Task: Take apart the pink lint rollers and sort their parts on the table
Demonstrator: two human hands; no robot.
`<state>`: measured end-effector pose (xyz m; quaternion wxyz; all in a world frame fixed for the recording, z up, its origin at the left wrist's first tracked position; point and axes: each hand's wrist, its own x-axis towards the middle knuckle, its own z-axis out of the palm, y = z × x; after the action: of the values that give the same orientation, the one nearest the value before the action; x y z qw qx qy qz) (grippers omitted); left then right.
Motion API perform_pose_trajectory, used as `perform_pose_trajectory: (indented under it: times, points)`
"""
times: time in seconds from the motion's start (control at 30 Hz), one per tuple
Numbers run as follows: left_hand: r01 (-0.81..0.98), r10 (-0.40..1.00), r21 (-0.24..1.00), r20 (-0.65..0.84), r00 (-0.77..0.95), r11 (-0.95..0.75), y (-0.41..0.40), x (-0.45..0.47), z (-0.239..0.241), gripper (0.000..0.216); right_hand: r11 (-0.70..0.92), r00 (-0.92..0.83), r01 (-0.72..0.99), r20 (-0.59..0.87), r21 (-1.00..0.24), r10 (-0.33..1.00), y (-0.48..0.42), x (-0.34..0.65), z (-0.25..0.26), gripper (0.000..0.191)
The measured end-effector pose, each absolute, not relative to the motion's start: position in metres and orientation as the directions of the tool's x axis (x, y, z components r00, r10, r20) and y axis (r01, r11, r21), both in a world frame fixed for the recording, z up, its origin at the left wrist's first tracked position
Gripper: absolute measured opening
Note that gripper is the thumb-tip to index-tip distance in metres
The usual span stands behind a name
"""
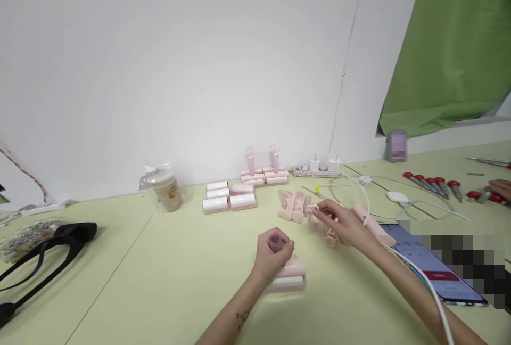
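My left hand (272,255) is closed round a small pink cylinder whose end shows above the fist; it rests against a pink and white roller (288,277) lying on the pale green table (159,281). My right hand (338,223) reaches forward among loose pink handle pieces (293,205), fingers curled and pinching a small pink part. A white cable (423,281) runs along my right forearm.
Rows of pink and white rollers (229,196) and upright pink handles (263,166) line the wall. A bagged cup (165,189), black strap (43,260), tablet (431,268), red-handled screwdrivers (433,184), chargers on a power strip (319,168). Another person's hand (501,189) at far right.
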<state>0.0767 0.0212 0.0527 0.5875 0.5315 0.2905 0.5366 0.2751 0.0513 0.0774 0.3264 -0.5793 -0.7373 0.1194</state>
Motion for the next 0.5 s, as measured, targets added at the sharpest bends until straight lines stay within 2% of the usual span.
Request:
perform_pose_trajectory:
  times: [0.1, 0.13, 0.23, 0.5]
  points:
    - [-0.376, 0.931, 0.919, 0.237, 0.279, -0.121, 0.022, 0.076, 0.048, 0.043, 0.412, -0.178, 0.585, 0.385, -0.699, 0.906, 0.038, 0.237, 0.094, 0.035]
    - [-0.402, 0.928, 0.910, 0.236, 0.289, -0.106, 0.023, 0.076, 0.046, 0.049, 0.436, -0.192, 0.447, 0.391, -0.782, 0.900, 0.033, 0.224, 0.097, 0.034]
    - [-0.471, 0.929, 0.880, 0.223, 0.297, -0.060, 0.025, 0.077, 0.041, 0.065, 0.407, -0.227, 0.174, 0.366, -0.897, 0.903, 0.023, 0.193, 0.097, 0.030]
    - [-0.530, 0.941, 0.847, 0.156, 0.299, 0.028, 0.025, 0.082, 0.043, 0.066, 0.442, -0.256, 0.204, 0.388, -0.873, 0.885, 0.019, 0.186, 0.086, 0.024]
